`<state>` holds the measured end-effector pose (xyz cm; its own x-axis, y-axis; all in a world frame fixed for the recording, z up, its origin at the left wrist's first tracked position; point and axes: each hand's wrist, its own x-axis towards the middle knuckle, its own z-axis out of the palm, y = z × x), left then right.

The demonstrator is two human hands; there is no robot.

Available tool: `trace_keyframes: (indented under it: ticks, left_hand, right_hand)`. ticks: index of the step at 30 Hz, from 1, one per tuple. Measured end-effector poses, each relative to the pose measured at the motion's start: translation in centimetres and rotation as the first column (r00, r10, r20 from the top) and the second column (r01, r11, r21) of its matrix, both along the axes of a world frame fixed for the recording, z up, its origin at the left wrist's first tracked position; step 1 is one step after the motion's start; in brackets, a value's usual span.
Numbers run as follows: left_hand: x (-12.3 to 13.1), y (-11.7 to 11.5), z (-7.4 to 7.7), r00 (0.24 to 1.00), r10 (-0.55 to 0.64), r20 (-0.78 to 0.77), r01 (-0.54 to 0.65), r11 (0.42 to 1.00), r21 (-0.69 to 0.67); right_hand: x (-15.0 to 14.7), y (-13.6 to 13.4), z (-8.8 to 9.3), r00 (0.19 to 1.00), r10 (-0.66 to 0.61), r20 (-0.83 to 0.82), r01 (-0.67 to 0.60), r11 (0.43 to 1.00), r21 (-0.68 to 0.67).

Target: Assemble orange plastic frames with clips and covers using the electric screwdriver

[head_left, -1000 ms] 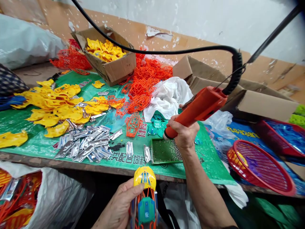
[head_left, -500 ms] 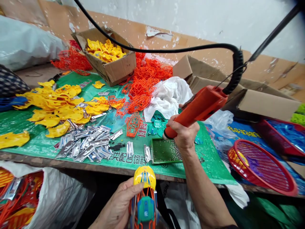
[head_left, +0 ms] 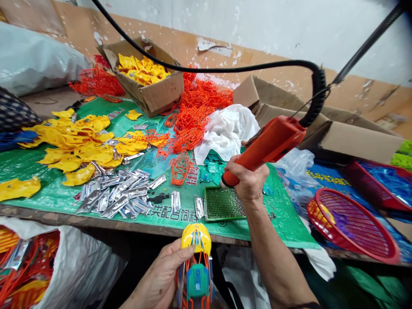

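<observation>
My left hand (head_left: 165, 268) grips a toy car body (head_left: 198, 279) with a yellow front, orange bars and a teal middle, just below the table's front edge. My right hand (head_left: 249, 180) is wrapped round a red electric screwdriver (head_left: 268, 143) whose black cable rises from its back end. The driver's lower end hangs over the green perforated screw tray (head_left: 222, 204); whether its tip touches the tray I cannot tell. Left of the tray lie a heap of silver strips (head_left: 119, 193) and a pile of yellow shell parts (head_left: 77, 141). Behind them are orange frame parts (head_left: 193, 111).
A cardboard box (head_left: 161, 94) of yellow parts stands at the back. To the right are a white cloth (head_left: 228, 126), more cardboard (head_left: 354, 141) and a red basket (head_left: 363, 240). A white sack (head_left: 86, 266) of assembled pieces is at lower left. The black cable (head_left: 225, 69) arches overhead.
Almost nothing differs. The toy car body in my left hand has shifted very slightly right; my right hand holds the screwdriver over the tray as before.
</observation>
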<state>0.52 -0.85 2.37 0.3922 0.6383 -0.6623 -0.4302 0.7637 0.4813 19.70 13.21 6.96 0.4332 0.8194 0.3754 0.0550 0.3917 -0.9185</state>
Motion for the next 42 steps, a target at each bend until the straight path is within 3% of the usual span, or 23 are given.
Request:
trace_keyframes:
  ticks: [8, 12, 16, 19, 26, 36, 42]
  left_hand:
    - [0.0, -0.1, -0.5, 0.999, -0.024, 0.021, 0.022, 0.996, 0.082]
    - [0.2, -0.2, -0.6, 0.999, -0.031, 0.042, 0.026, 0.993, 0.116]
    - [0.4, -0.1, -0.5, 0.999, 0.007, 0.052, -0.012, 0.994, 0.106]
    - [0.6, 0.1, -0.2, 0.998, 0.041, 0.040, -0.044, 0.996, 0.082]
    - [0.7, 0.0, 0.2, 0.998, 0.048, 0.051, -0.052, 0.996, 0.067]
    - [0.6, -0.5, 0.5, 0.999, 0.020, 0.042, -0.024, 0.995, 0.100]
    - [0.6, -0.4, 0.5, 0.999, 0.029, 0.033, -0.032, 0.996, 0.087]
  right_hand:
    - [0.1, -1.3, 2.0, 0.999, 0.004, -0.033, -0.002, 0.998, 0.058]
    - [-0.9, -4.0, 3.7, 0.978, 0.180, -0.109, -0.171, 0.982, 0.085]
    - [-2.4, -6.8, 4.6, 0.904, 0.380, -0.197, -0.373, 0.925, 0.074]
    - [-3.3, -7.9, 4.7, 0.880, 0.423, -0.218, -0.427, 0.904, 0.032]
    - [-4.1, -8.2, 4.0, 0.884, 0.400, -0.243, -0.420, 0.907, -0.032]
    - [-4.3, -8.9, 4.1, 0.831, 0.451, -0.327, -0.483, 0.876, -0.019]
    - [-4.5, -8.6, 3.3, 0.863, 0.432, -0.262, -0.457, 0.889, -0.041]
